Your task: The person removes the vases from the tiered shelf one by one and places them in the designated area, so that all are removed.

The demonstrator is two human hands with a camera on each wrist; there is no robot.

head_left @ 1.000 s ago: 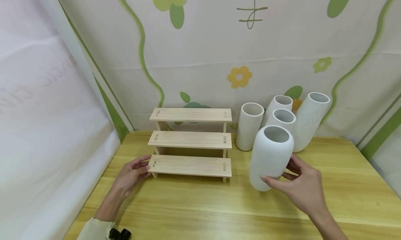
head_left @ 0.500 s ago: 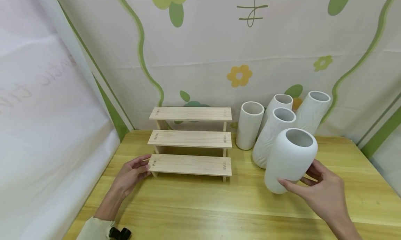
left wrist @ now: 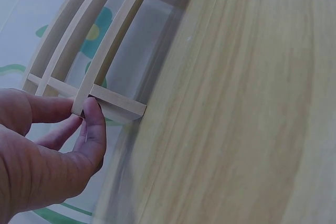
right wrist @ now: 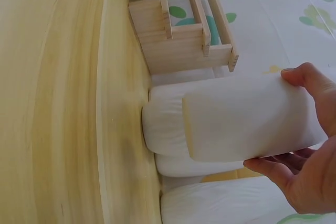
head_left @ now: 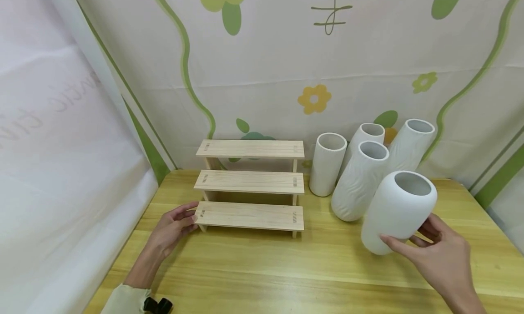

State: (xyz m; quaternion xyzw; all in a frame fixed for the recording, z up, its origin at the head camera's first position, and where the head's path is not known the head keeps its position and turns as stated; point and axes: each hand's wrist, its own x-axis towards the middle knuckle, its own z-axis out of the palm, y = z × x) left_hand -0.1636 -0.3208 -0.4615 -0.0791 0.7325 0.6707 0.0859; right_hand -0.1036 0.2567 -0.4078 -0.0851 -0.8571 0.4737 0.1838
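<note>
A smooth white vase (head_left: 395, 218) with a rounded shoulder is gripped by my right hand (head_left: 442, 252), thumb on its near side and fingers round the far right. In the right wrist view the vase (right wrist: 247, 119) is clear of the tabletop, its flat base showing. At the left, my left hand (head_left: 173, 227) pinches the left end of the lowest board of a three-tier wooden stand (head_left: 249, 215). The left wrist view shows thumb and fingertips on that board's corner, beside the stand's leg (left wrist: 118, 100).
Behind the held vase stand other white vases: a ribbed cylinder (head_left: 327, 166), a wavy-textured one (head_left: 358, 182), one partly hidden (head_left: 370, 130), and a tall one (head_left: 411, 145) at the right. A printed cloth (head_left: 254, 77) hangs behind the wooden table (head_left: 245, 268).
My right hand has carried the smooth vase to the right, uncovering the wavy-textured vase behind it. The left hand and the stand have stayed in place.
</note>
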